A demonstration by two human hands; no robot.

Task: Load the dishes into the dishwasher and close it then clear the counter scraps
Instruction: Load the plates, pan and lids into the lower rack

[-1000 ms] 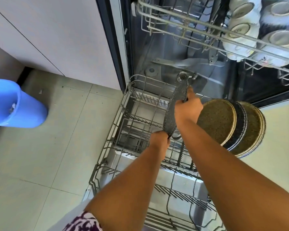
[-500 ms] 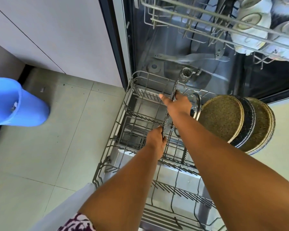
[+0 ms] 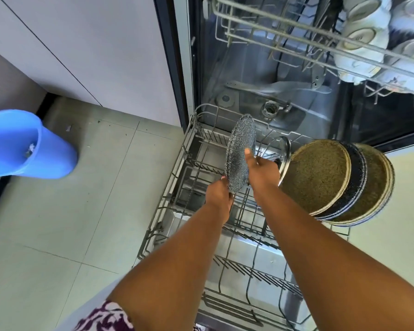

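Note:
A dark speckled plate (image 3: 240,151) stands on edge over the pulled-out lower rack (image 3: 191,161) of the open dishwasher. My left hand (image 3: 219,193) grips its near bottom rim. My right hand (image 3: 261,170) holds its right face, thumb laid on the plate. Just to the right stands a glass lid or plate (image 3: 285,158), then several upright speckled plates (image 3: 320,175) in the rack. The upper rack (image 3: 296,32) carries white cups (image 3: 361,39).
A blue bucket (image 3: 26,144) stands on the tiled floor at the left. Pale cabinet fronts (image 3: 81,44) rise left of the dishwasher. The near part of the lower rack (image 3: 249,271) shows bare tines.
The plate has turned from nearly edge-on to showing more of its speckled face, and sits lower over the rack. My right hand has shifted onto its right face.

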